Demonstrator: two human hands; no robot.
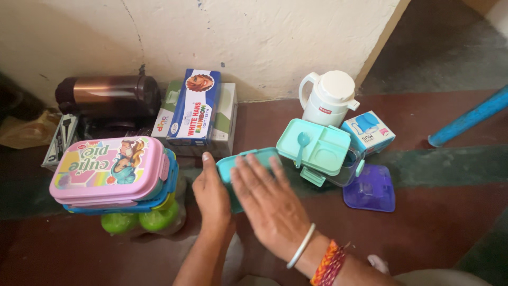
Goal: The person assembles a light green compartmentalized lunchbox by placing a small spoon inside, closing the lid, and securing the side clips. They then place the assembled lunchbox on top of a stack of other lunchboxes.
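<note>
Two hands on teal lid (248,159): left hand (211,198) fingers grasping edge, right hand (270,204) fingers flat; spoon (302,143) in tray (328,151).

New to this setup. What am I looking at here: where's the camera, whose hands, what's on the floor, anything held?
There is one picture, from a camera worn on a person's head, looking down at their own two bare hands; no machine is involved. The left hand grips the edge of a teal lid, and the right hand lies flat on top of it. On the floor by the wall sit an open teal lunch box with a spoon in it, a white jug, a purple lid, a pink lunch box stacked on others, some cartons and a dark flask.
</note>
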